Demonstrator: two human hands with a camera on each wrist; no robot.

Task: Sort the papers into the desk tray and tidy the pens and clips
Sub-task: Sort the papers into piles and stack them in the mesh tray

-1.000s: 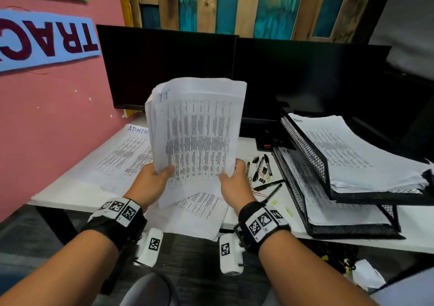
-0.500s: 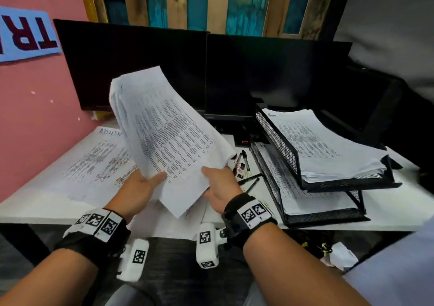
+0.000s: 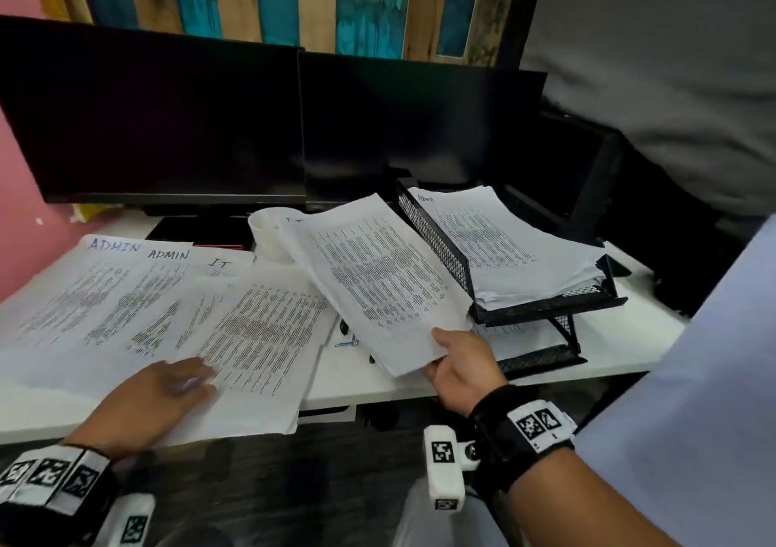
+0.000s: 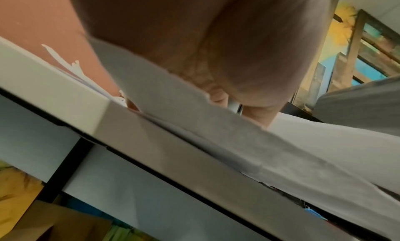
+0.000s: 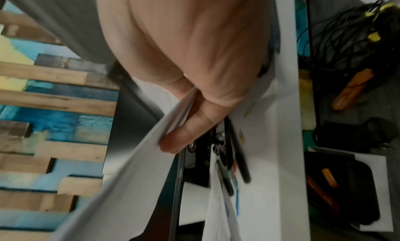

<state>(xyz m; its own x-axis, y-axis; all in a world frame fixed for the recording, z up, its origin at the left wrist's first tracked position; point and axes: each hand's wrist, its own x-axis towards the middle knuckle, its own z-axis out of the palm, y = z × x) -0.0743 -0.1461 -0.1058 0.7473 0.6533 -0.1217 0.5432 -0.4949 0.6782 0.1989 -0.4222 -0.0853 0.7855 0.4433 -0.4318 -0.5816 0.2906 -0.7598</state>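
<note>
Paper sheaf (image 3: 378, 278) pinched at its near corner by the right hand (image 3: 464, 368), held above the desk (image 3: 365, 383) just left of the 2-tier mesh tray (image 3: 436, 244).
Left hand (image 3: 155, 399) lies flat, fingers straight, on loose printed sheets (image 3: 260, 332); pens (image 5: 236, 152) lie beneath the sheaf.

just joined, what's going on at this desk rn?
A person is sorting printed papers. The right hand grips a stack of printed white sheets by its near corner, holding it above the white desk, just left of the black mesh two-tier desk tray. Both tiers already hold papers. The left hand lies flat on the loose printed sheets spread on the desk, some headed ADMIN or IT. Black pens lie on the desk under the held stack.
</note>
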